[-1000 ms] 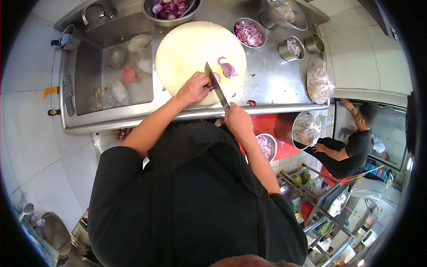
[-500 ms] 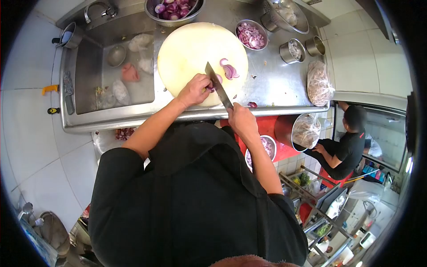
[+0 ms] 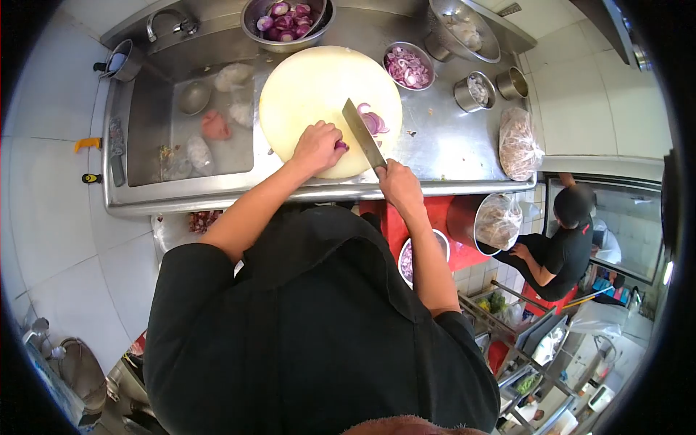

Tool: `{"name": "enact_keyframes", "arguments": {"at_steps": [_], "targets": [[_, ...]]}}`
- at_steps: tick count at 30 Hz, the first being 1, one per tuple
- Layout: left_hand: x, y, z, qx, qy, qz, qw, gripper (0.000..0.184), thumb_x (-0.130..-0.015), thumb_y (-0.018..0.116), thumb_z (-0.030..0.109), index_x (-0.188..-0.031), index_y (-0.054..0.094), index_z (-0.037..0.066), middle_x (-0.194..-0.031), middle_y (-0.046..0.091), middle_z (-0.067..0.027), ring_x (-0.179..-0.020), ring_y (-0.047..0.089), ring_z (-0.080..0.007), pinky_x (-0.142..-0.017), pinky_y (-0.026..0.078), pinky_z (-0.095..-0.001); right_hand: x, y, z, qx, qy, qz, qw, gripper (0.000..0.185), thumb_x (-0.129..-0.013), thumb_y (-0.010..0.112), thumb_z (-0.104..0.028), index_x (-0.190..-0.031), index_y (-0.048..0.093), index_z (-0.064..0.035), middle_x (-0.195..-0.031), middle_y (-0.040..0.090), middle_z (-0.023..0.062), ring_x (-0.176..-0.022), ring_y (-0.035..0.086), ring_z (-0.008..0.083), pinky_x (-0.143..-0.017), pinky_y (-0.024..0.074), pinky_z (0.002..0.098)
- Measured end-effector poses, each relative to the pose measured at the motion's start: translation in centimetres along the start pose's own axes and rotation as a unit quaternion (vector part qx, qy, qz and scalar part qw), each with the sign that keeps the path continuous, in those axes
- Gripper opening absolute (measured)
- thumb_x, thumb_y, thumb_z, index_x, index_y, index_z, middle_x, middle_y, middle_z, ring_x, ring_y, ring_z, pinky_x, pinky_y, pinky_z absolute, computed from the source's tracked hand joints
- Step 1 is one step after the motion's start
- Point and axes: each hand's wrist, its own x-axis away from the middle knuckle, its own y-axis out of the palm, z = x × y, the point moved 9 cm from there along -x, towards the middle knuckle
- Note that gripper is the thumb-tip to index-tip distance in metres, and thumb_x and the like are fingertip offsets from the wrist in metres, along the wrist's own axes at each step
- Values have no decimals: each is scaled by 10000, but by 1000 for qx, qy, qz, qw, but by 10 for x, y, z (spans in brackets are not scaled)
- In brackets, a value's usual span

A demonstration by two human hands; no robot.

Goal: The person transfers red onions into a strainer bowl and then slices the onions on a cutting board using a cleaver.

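Observation:
On the round cutting board, my left hand is closed over a piece of red onion, most of it hidden under the fingers. My right hand grips the handle of a kitchen knife, whose broad blade points up and left across the board. The blade lies to the right of the onion piece, apart from it. Purple onion slices rest on the board just beyond the blade. A bowl of sliced onion stands right of the board.
A bowl of whole red onions sits behind the board. The sink at left holds bags in water. A colander, small metal pots and a filled plastic bag stand at right. Another person sits at far right.
The knife has moved right, away from the onion piece and toward the slices. My left hand stays on the onion. A dark onion scrap at the counter edge is gone from view.

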Motion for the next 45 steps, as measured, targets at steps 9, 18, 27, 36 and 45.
{"name": "enact_keyframes", "arguments": {"at_steps": [9, 18, 27, 36, 45], "targets": [[18, -22, -3, 114, 11, 95, 989, 268, -835, 720, 96, -1089, 659, 35, -1003, 680, -130, -1032, 650, -331, -850, 542, -416, 22, 9, -20, -52, 8, 0, 999, 318, -1007, 563, -291, -1014, 642, 17, -921, 711, 296, -922, 693, 486, -848, 537, 575], [6, -17, 10, 137, 191, 47, 971, 157, -797, 718, 21, -940, 653, 36, -942, 607, -134, -929, 605, -335, -849, 499, -429, 36, 3, -28, -33, 34, -17, 999, 293, -1007, 560, -264, -999, 641, 18, -901, 706, 314, -875, 697, 498, -811, 545, 587], [6, -11, 7, 145, 190, 72, 968, 167, -808, 711, 29, -959, 639, 29, -949, 596, -123, -956, 579, -338, -865, 480, -423, 23, 15, -35, -28, 16, -7, 999, 288, -1001, 560, -247, -975, 643, 28, -866, 703, 312, -860, 699, 501, -792, 553, 581], [9, -6, -1, 167, 168, 91, 967, 150, -821, 702, 31, -962, 650, 23, -970, 615, -126, -970, 592, -330, -888, 486, -416, 21, 20, -38, -21, 2, -6, 1000, 288, -1003, 564, -249, -965, 640, 26, -854, 701, 313, -844, 700, 497, -780, 554, 580], [10, -7, -4, 178, 161, 96, 966, 138, -833, 701, 46, -964, 667, 24, -986, 632, -129, -980, 605, -327, -895, 495, -417, 19, 29, -37, -18, 7, -4, 1000, 295, -1003, 569, -261, -968, 636, 24, -861, 704, 306, -842, 700, 494, -769, 550, 583]]}}
